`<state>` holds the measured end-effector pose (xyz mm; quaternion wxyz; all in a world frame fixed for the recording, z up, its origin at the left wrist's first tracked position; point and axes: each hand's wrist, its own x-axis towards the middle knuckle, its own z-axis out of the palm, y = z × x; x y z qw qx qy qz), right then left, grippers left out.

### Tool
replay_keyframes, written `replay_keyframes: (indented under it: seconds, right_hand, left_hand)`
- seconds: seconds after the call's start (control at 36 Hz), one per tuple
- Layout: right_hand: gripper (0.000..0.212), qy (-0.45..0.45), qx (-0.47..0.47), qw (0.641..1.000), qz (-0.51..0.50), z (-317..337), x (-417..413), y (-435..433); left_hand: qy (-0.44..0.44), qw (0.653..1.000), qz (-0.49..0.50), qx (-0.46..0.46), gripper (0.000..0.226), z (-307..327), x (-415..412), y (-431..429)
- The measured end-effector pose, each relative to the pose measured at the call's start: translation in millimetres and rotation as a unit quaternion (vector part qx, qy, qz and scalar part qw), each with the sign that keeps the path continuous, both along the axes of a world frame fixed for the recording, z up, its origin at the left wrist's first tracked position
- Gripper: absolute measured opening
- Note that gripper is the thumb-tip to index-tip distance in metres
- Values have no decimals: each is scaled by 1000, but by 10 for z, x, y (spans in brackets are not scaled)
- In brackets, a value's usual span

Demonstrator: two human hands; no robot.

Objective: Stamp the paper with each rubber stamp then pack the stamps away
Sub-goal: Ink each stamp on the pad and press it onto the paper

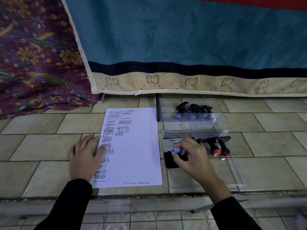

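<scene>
A white paper (pixel 137 151) lies on the tiled floor, its left half covered in black stamp prints. My left hand (pixel 85 155) rests flat, fingers straight, on the paper's left edge. My right hand (pixel 191 155) grips a black rubber stamp with a blue cap (pixel 176 149), held down over the open black ink pad (pixel 171 159). Just right of it lie three more stamps (pixel 216 147), two of them red-capped. Several blue-capped stamps (pixel 192 110) sit in the far clear plastic box (pixel 196 123).
A clear flat lid or tray (pixel 204 178) lies under my right wrist. A teal rug with a beige border (pixel 182 47) hangs behind, and patterned purple cloth (pixel 33 55) fills the left. A black rod (pixel 157 108) stands beside the paper's top right corner.
</scene>
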<state>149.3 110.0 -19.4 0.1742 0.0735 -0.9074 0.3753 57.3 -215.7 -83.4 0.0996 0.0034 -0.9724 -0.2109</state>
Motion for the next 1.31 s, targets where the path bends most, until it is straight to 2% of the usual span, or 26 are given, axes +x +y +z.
replay_keyframes:
  seconds: [0.08,0.19,0.31,0.58,0.72,0.78,0.94,1.17,1.31]
  right_hand:
    - [13,-21,7,1000,3,19,-38,-9]
    - [10,-51,13,999,10,61,-122,22]
    - [9,-75,3,997,27,87,-148,57]
    - [10,-79,20,997,5,82,-133,12]
    - [10,-95,50,994,1,116,-120,-7]
    - [8,-87,55,995,-1,169,-191,-77]
    - [14,-10,-39,999,36,356,-556,-633]
    - [23,-43,20,995,87,193,-1084,-1232]
    - [18,-63,66,991,98,89,-1219,-1368]
  left_hand:
    - [3,1000,-1,2,38,-6,0,0]
    - [0,1000,1,6,50,19,12,14]
    - [0,1000,-1,7,41,9,12,9]
    - [-5,1000,7,2,36,-27,-6,-4]
    - [-1,1000,1,3,49,-18,-4,-7]
    - [1,1000,2,2,52,-6,0,-5]
    - [7,1000,3,-8,53,2,-3,1]
    - [11,1000,4,-9,50,-27,-17,-17]
    - [11,1000,4,-12,49,-29,-22,-23]
